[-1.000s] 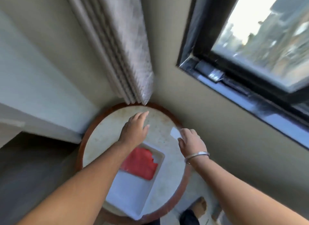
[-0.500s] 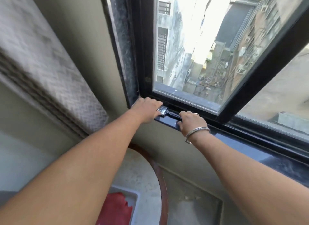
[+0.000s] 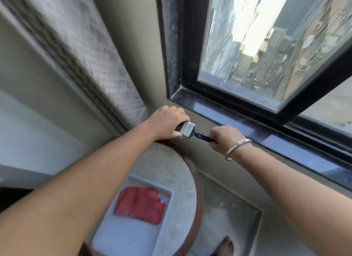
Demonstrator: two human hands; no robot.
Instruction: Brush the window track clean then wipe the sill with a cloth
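Both your hands hold the flat paintbrush with the dark handle and silver metal ferrule (image 3: 188, 129), just below the dark window sill.

Your left hand (image 3: 167, 122) is wrapped round the bristle end of the brush, so the bristles are hidden, and your right hand (image 3: 224, 136), with a silver bangle (image 3: 237, 148) on the wrist, is closed round the thin dark handle. The brush lies roughly level, in front of the beige wall under the glossy black sill (image 3: 238, 120), near the sill's left corner. Above the sill runs the black-framed window track (image 3: 228, 95). Well below the sill, the folded red cloth (image 3: 141, 205) lies in a white rectangular tray (image 3: 123, 236) on the round, brown-rimmed stone worktop (image 3: 182, 181). Left of the sill hangs a grey patterned curtain (image 3: 99, 52).
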